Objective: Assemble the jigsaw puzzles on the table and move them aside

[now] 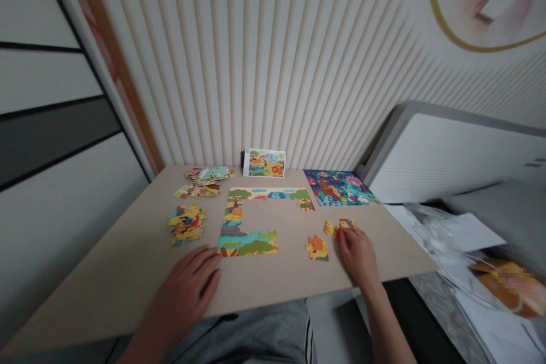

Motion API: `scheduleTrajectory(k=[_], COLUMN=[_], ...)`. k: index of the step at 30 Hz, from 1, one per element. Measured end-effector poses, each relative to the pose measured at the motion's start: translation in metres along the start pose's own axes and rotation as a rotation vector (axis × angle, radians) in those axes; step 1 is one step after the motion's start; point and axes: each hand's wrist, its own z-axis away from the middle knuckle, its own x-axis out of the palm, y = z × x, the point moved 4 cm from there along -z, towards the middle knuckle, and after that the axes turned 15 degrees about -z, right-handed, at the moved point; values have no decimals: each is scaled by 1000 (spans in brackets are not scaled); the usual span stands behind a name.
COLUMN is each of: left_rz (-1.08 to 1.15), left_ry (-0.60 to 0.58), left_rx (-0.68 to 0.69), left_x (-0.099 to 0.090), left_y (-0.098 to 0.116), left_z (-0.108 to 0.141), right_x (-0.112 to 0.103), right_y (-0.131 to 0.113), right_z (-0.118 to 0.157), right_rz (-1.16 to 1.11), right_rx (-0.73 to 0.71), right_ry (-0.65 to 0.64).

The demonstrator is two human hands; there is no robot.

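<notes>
The right hand (357,256) curls its fingers down onto a yellow jigsaw piece (344,228), and the open left hand (183,290) lies flat on the surface (119,284) beside the part-built puzzle (247,244). Another piece (316,247) sits nearby. Loose piles (186,224) lie leftward, a picture card (264,162) stands behind, and papers (443,239) lie beyond the right edge.

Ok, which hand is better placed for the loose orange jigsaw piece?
Probably the right hand: its fingers rest on a loose piece right beside the orange jigsaw piece. The left hand lies farther off, beside the assembled puzzle section.
</notes>
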Motion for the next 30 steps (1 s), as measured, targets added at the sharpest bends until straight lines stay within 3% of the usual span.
scheduleTrajectory(k=[4, 13, 22, 30], left_rz=[11, 14, -5, 11], left_ry=[2, -17, -1, -55], left_rx=[5, -1, 16, 0], left_x=[2, 4, 5, 5], left_y=[-2, -3, -3, -3], left_z=[2, 2, 3, 2], right_x=[4, 11, 13, 14], right_y=[-3, -13, -7, -4], right_z=[4, 3, -1, 1], right_rz=[59, -38, -68, -89], right_rx=[42, -40, -42, -24], right_ry=[37, -92, -145, -170])
